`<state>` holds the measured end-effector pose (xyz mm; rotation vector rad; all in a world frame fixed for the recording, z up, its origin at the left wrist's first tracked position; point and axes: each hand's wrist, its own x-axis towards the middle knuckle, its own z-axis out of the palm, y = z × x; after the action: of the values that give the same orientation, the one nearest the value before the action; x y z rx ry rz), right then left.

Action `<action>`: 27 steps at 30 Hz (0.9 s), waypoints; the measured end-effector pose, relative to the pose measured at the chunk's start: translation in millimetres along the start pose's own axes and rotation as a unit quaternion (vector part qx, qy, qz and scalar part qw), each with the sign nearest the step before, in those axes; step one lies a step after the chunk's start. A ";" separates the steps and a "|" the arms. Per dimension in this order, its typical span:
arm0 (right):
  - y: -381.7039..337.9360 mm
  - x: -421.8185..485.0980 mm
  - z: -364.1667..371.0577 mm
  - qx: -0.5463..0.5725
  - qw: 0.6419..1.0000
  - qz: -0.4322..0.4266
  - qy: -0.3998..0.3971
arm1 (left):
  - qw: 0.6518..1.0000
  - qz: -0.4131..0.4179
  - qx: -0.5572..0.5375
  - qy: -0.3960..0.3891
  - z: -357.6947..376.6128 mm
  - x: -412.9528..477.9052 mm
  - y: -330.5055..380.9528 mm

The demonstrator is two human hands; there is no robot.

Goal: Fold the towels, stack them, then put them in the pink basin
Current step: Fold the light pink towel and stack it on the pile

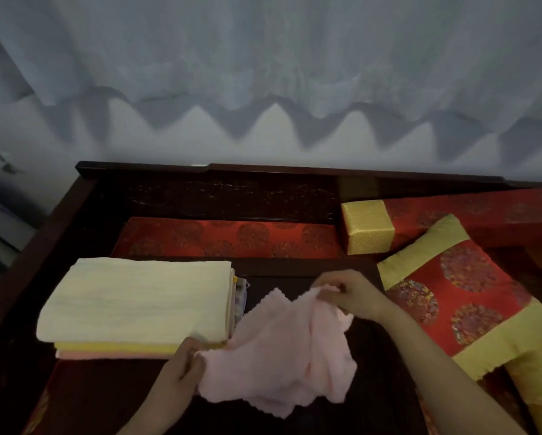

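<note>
A small pink towel (282, 350) hangs crumpled between my two hands above the dark wooden surface. My left hand (183, 367) pinches its near left corner. My right hand (351, 293) grips its far right edge. To the left sits a stack of folded towels (137, 306): a large cream one on top, a yellow one and a pink one under it. No pink basin is in view.
The dark wooden seat (370, 372) has a raised carved back rail (232, 196). A red patterned cushion (228, 238) lies behind the stack. A red and yellow pillow (464, 296) and a bolster (370, 226) lie at the right. A pale curtain hangs behind.
</note>
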<state>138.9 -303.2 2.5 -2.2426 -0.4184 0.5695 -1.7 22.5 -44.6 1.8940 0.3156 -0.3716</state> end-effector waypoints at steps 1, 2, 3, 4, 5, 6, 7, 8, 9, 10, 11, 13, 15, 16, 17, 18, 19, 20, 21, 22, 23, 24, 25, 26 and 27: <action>-4.6 15.6 12.5 -0.016 1.000 -0.022 0.014 | 1.000 -0.002 0.003 -0.005 2.5 0.2 0.7; -4.8 35.5 28.6 -0.027 0.999 -0.030 0.005 | 1.000 -0.007 0.007 -0.007 3.3 3.4 -3.6; -2.2 52.1 43.6 -0.037 0.999 -0.023 -0.010 | 1.000 -0.014 0.012 -0.010 4.5 4.4 -5.3; 4.2 68.6 57.2 -0.045 0.999 -0.005 -0.024 | 1.000 -0.022 0.016 -0.009 5.2 6.5 -7.2; 11.6 81.4 68.1 -0.045 0.998 0.019 -0.027 | 0.999 -0.031 0.016 -0.006 6.0 7.6 -7.4; 19.0 93.1 78.1 -0.040 0.998 0.047 -0.020 | 0.999 -0.038 0.013 -0.002 6.1 9.8 -9.4; 25.3 101.8 86.8 -0.033 0.997 0.071 -0.005 | 0.999 -0.043 0.011 -0.002 6.3 10.9 -10.7; 31.0 108.8 94.5 -0.030 0.995 0.092 0.015 | 0.999 -0.046 0.012 -0.003 5.8 12.2 -12.9; 34.8 114.1 101.0 -0.035 0.993 0.108 0.036 | 0.999 -0.050 0.013 -0.005 5.0 13.4 -13.9; 38.3 118.2 106.8 -0.053 0.990 0.114 0.058 | 0.998 -0.055 0.011 -0.006 4.2 14.0 -15.2; 41.5 122.1 111.9 -0.078 0.988 0.106 0.077 | 0.998 -0.058 0.008 -0.007 3.1 14.4 -15.6; 45.7 126.4 117.9 -0.116 0.986 0.072 0.092 | 0.999 -0.054 -0.003 -0.001 2.4 15.3 -15.6; 45.4 129.5 119.3 -0.109 0.989 0.055 0.082 | 0.998 -0.055 -0.019 0.002 3.2 17.2 -14.5; 44.1 131.1 118.1 -0.100 0.990 0.057 0.075 | 0.998 -0.054 -0.031 0.001 3.6 18.6 -13.9; 42.4 133.5 116.1 -0.099 0.991 0.066 0.064 | 0.997 -0.057 -0.046 -0.007 3.9 18.8 -11.3; 42.1 136.4 114.0 -0.107 0.990 0.074 0.048 | 0.996 -0.057 -0.068 -0.016 4.7 19.8 -9.3; 40.4 139.0 110.6 -0.129 0.988 0.078 0.028 | 0.995 -0.056 -0.082 -0.028 4.5 19.7 -6.5; 38.8 140.4 106.6 -0.166 0.983 0.074 0.006 | 0.993 -0.049 -0.097 -0.040 4.7 19.3 -4.6; 38.0 140.0 103.6 -0.202 0.977 0.072 -0.015 | 0.994 -0.037 -0.088 -0.045 4.1 18.1 -0.3; 36.6 138.5 100.1 -0.225 0.971 0.071 -0.029 | 0.996 -0.017 -0.075 -0.045 3.7 18.1 1.0; 35.2 135.2 96.0 -0.230 0.970 0.071 -0.034 | 0.998 0.000 -0.037 -0.043 0.7 16.6 4.8; 32.7 130.3 89.8 -0.221 0.973 0.067 -0.025 | 0.999 0.020 -0.004 -0.037 -1.5 16.1 7.5; 31.4 124.5 80.6 -0.189 0.980 0.069 -0.001 | 0.998 0.038 0.041 -0.031 -6.6 14.9 13.2; 28.8 116.7 66.7 -0.136 0.987 0.072 0.041 | 0.995 0.060 0.080 -0.021 -12.1 15.2 19.2; 26.5 107.7 48.2 -0.083 0.989 0.075 0.096 | 0.990 0.079 0.118 -0.006 -20.9 14.0 29.1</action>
<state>208.1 -241.6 -75.2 -2.4779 -0.2072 0.4008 24.7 32.8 -18.5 2.1319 0.1153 -0.3246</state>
